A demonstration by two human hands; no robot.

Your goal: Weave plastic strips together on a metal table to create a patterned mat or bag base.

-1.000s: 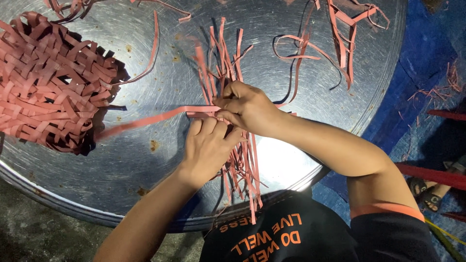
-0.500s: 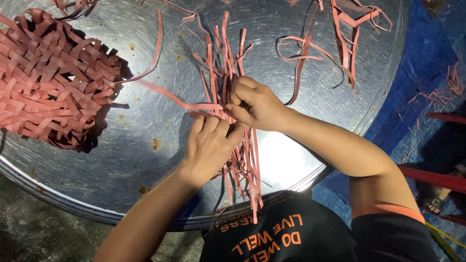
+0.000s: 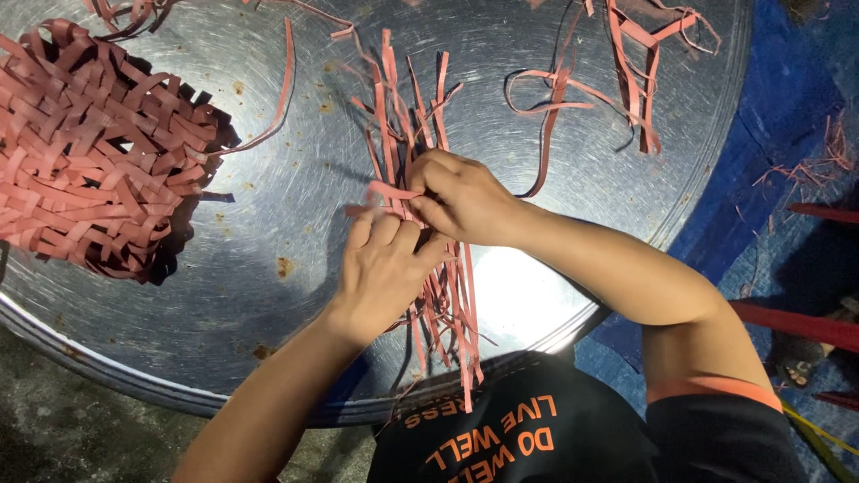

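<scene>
I see a bundle of pink strips (image 3: 420,179) lying lengthwise on the round metal tray (image 3: 555,304), its far ends fanning out near the tray's middle and its near ends splaying past the tray's rim toward me. The strips are flat, narrow and flexible, a dull salmon pink, packed side by side with some crossing over one another. One short strip (image 3: 385,192) lies across the bundle, sticking out to the left at its midpoint. The middle of the bundle is covered, so I cannot tell how the strips interlace there. The near ends look uneven in length.
</scene>
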